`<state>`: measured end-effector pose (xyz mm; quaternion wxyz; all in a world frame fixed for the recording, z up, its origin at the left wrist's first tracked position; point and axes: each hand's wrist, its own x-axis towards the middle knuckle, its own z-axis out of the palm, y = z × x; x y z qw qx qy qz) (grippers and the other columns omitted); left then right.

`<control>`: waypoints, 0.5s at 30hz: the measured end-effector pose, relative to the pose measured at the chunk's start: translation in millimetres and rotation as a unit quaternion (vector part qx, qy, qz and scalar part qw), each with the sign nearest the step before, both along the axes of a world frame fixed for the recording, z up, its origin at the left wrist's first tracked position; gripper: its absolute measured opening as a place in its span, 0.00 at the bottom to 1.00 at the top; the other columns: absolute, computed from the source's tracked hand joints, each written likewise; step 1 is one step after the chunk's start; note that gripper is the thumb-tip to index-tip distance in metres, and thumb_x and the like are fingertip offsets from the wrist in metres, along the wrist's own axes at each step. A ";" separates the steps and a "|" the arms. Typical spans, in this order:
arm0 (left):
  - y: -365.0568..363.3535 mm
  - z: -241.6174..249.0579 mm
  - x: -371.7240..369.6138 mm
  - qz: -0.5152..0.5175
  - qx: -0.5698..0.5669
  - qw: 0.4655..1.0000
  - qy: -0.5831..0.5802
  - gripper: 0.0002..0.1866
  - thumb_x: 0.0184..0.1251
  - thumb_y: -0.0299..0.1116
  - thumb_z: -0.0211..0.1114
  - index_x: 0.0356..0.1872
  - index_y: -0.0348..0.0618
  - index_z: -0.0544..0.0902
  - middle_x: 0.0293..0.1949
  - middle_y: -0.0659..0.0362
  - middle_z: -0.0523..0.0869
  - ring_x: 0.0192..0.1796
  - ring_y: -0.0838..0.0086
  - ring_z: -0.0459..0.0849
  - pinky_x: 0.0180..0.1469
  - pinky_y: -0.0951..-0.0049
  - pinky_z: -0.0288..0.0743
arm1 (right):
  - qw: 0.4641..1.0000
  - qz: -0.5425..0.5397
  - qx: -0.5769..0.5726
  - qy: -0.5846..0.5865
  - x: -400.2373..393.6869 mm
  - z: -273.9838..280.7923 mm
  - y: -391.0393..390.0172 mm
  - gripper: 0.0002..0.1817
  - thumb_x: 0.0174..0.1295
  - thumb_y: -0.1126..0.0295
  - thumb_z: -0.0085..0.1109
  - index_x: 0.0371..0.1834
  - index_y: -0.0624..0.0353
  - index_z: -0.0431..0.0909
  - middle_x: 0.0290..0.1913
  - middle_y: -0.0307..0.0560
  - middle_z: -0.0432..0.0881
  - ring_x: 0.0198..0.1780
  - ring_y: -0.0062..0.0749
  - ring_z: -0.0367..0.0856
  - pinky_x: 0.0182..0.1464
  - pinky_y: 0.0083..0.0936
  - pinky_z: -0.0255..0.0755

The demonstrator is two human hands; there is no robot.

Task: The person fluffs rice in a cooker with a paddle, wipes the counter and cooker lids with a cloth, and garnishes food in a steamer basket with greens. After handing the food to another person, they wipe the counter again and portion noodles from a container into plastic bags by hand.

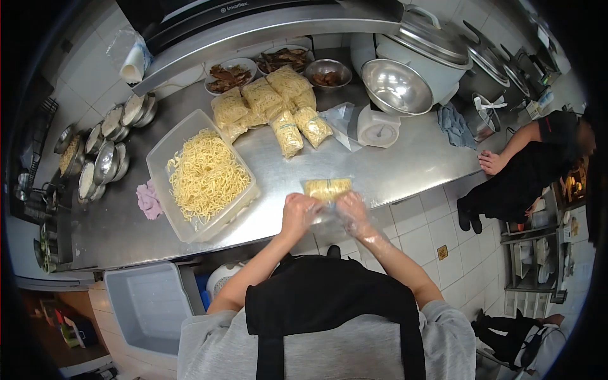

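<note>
A small clear plastic bag of noodles (327,187) lies at the front edge of the steel counter, its open end toward me. My left hand (300,214) is closed on the near end of that bag. Opposite it, my right hand (352,214), in a clear plastic glove, also grips the bag's end; the plastic between them is blurred. To the left stands a clear plastic tub (248,196) with a heap of loose yellow noodles (206,177). Filled noodle bags (263,100) are piled behind, with two smaller ones in front.
A white scale (379,128) carries a steel bowl (397,87) at back right, beside flat plastic bags (342,123). Stacked bowls (107,161) and a pink cloth (149,200) sit left. A co-worker's hand (491,162) rests on the counter's right end.
</note>
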<state>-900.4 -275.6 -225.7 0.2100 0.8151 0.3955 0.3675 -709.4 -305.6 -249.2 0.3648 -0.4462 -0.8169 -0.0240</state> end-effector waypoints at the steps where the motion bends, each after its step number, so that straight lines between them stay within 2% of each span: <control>1: -11.0 -2.4 -2.0 -0.008 -0.008 1.000 -0.021 0.06 0.48 0.29 0.67 0.30 0.46 0.85 0.23 0.58 0.83 0.32 0.66 0.80 0.49 0.65 0.67 | 1.000 0.001 -0.005 0.001 -2.4 0.6 -10.0 0.13 0.40 0.69 0.59 0.31 0.58 0.74 0.32 0.48 0.76 0.34 0.44 0.73 0.39 0.37 0.66; 4: -20.3 -11.6 -2.7 -0.019 -0.040 0.998 -0.046 0.06 0.48 0.30 0.66 0.30 0.47 0.85 0.24 0.58 0.83 0.30 0.67 0.80 0.49 0.66 0.66 | 0.996 0.001 -0.058 0.064 -6.9 12.9 -26.8 0.11 0.43 0.72 0.60 0.32 0.56 0.76 0.33 0.44 0.78 0.35 0.41 0.76 0.39 0.36 0.67; 6: -17.2 -15.8 -2.0 -0.023 -0.061 0.997 -0.050 0.06 0.49 0.31 0.65 0.30 0.47 0.85 0.24 0.57 0.83 0.30 0.67 0.80 0.49 0.66 0.66 | 0.994 0.002 -0.042 0.097 -9.0 -4.1 -20.3 0.10 0.43 0.72 0.59 0.32 0.56 0.77 0.32 0.44 0.78 0.35 0.41 0.77 0.39 0.36 0.68; 8: -7.6 -13.2 1.4 -0.017 -0.064 0.998 0.004 0.05 0.51 0.31 0.64 0.27 0.44 0.85 0.21 0.55 0.82 0.26 0.64 0.80 0.41 0.67 0.71 | 0.991 0.000 -0.025 0.129 -9.8 -8.0 -11.4 0.10 0.44 0.73 0.59 0.33 0.56 0.78 0.31 0.44 0.79 0.34 0.42 0.78 0.38 0.36 0.69; 9: -0.2 -17.1 2.9 -0.019 -0.066 0.998 0.005 0.05 0.51 0.31 0.64 0.27 0.44 0.85 0.21 0.55 0.82 0.26 0.64 0.80 0.41 0.67 0.71 | 0.993 -0.008 -0.070 0.098 -7.2 -9.3 1.5 0.10 0.46 0.73 0.59 0.34 0.57 0.79 0.31 0.46 0.80 0.34 0.43 0.78 0.38 0.37 0.70; 11: 19.0 -23.9 6.6 0.008 -0.172 0.985 -0.002 0.08 0.56 0.32 0.62 0.26 0.40 0.85 0.21 0.54 0.84 0.24 0.64 0.82 0.32 0.69 0.73 | 0.991 -0.016 -0.116 0.068 -6.0 -4.4 24.6 0.10 0.48 0.72 0.59 0.35 0.58 0.80 0.32 0.48 0.80 0.35 0.45 0.79 0.38 0.37 0.71; 12: 29.1 -21.6 9.2 0.010 -0.199 0.980 -0.025 0.11 0.58 0.34 0.62 0.23 0.37 0.84 0.21 0.52 0.84 0.22 0.67 0.83 0.24 0.70 0.71 | 0.979 -0.058 -0.180 0.073 -6.3 -0.3 35.4 0.09 0.51 0.70 0.57 0.35 0.59 0.79 0.32 0.52 0.81 0.35 0.47 0.79 0.38 0.38 0.71; 13: 36.2 -4.5 9.4 -0.005 -0.275 0.959 -0.071 0.11 0.59 0.36 0.63 0.26 0.38 0.85 0.18 0.56 0.83 0.21 0.73 0.80 0.26 0.72 0.71 | 0.962 -0.100 -0.243 0.077 -6.6 3.2 44.9 0.10 0.54 0.67 0.54 0.36 0.60 0.79 0.32 0.56 0.81 0.36 0.49 0.80 0.38 0.39 0.72; 15: 59.5 -10.9 6.1 -0.031 -0.353 0.926 -0.129 0.11 0.59 0.37 0.64 0.29 0.39 0.85 0.19 0.60 0.82 0.23 0.77 0.78 0.30 0.76 0.71 | 0.964 -0.089 -0.233 0.093 -3.6 7.8 65.2 0.11 0.56 0.66 0.53 0.35 0.61 0.79 0.32 0.57 0.81 0.34 0.50 0.79 0.37 0.39 0.72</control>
